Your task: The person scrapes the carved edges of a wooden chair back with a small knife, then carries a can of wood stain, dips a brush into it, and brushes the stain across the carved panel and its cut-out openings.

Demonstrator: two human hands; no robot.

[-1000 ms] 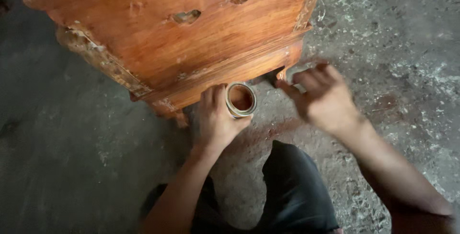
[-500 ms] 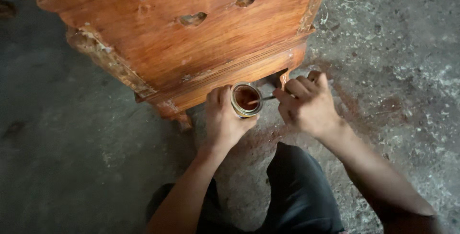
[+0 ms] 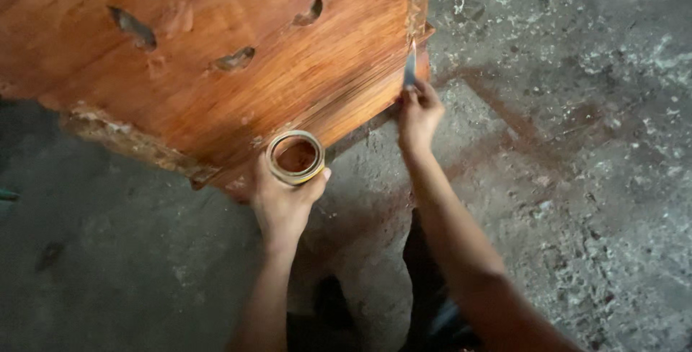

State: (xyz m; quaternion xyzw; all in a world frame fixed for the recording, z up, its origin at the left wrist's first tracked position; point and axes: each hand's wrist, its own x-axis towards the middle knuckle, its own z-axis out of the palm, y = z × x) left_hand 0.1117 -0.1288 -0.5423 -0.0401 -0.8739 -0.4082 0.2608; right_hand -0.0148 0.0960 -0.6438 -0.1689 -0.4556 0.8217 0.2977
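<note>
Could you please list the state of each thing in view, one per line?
Left hand: closed around the tin, holding it upright.
Small round tin: open, reddish-brown filler inside.
Right hand: gripping the blade.
Thin metal blade: pointing up, pressed against the cabinet's corner edge.
Wooden cabinet: stained reddish-brown, surface gouged.
Concrete floor: dusty, stained.

One tin [image 3: 295, 157], one blade [image 3: 410, 65], two hands [image 3: 281, 204].

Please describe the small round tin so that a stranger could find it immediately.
Find the large reddish wooden cabinet on the grey concrete floor. Just below its lower edge, the left hand holds an open round tin. Its brass-coloured rim and reddish-brown contents make it the only metal container here.
</note>
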